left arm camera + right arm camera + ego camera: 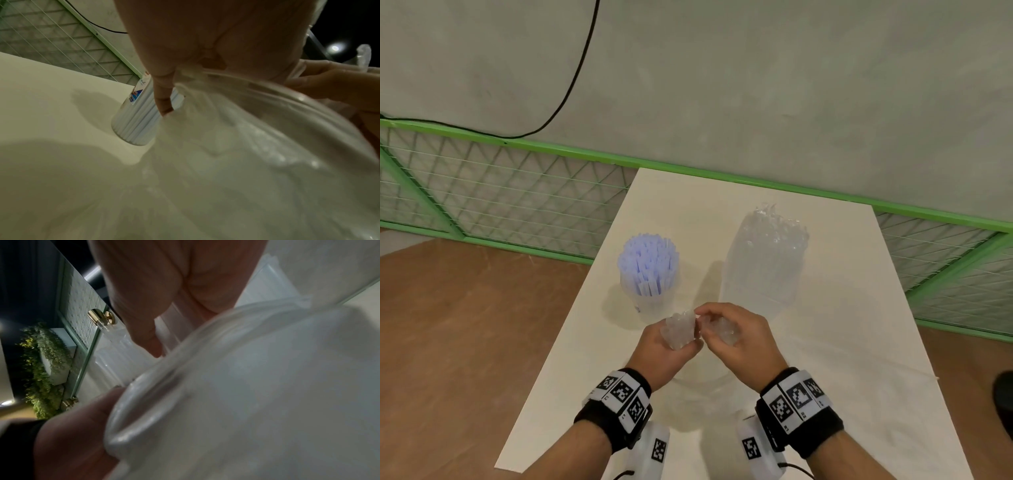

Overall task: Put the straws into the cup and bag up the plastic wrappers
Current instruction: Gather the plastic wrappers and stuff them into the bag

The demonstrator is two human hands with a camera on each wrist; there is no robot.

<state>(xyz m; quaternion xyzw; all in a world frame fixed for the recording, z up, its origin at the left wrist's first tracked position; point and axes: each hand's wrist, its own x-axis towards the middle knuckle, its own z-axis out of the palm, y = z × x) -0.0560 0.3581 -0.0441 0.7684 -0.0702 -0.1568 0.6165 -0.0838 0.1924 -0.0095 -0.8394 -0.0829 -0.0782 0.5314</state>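
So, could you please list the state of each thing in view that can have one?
Clear plastic cup: upright on the white table, packed with pale blue straws.
Tall clear bag of wrapped straws: upright, top open.
Thin clear plastic bag: mouth gathered into two bunches, not yet tied.
Left hand: grips one bunch.
Right hand: grips the other bunch.

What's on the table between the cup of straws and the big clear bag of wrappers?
Nothing: in the head view, bare white table separates the cup of straws and the clear bag.
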